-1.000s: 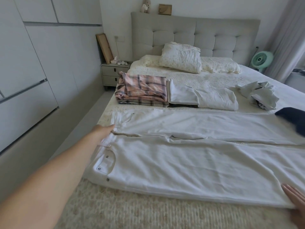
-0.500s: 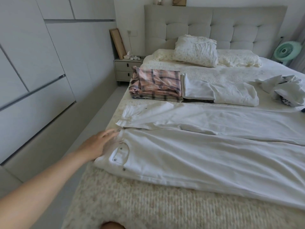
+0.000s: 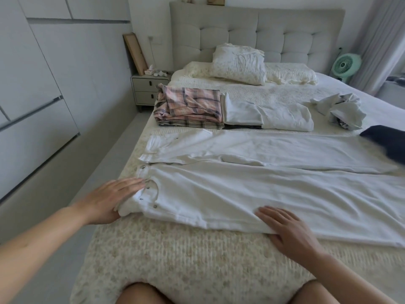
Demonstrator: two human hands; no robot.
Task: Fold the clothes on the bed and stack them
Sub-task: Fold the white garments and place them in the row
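White trousers (image 3: 252,189) lie spread flat across the bed's (image 3: 175,260) near edge, legs side by side, ready for folding. Left hand (image 3: 109,200) cups the waistband corner; right hand (image 3: 287,229) presses flat, fingers straight, steadying the hem-side edge.

Grey tufted headboard (image 3: 258,34) at back, pillow (image 3: 238,64) propped vs it. Nightstand (image 3: 145,89) w/ 2 drawers to the left, mint fan (image 3: 346,66) far right by curtain (image 3: 381,42).
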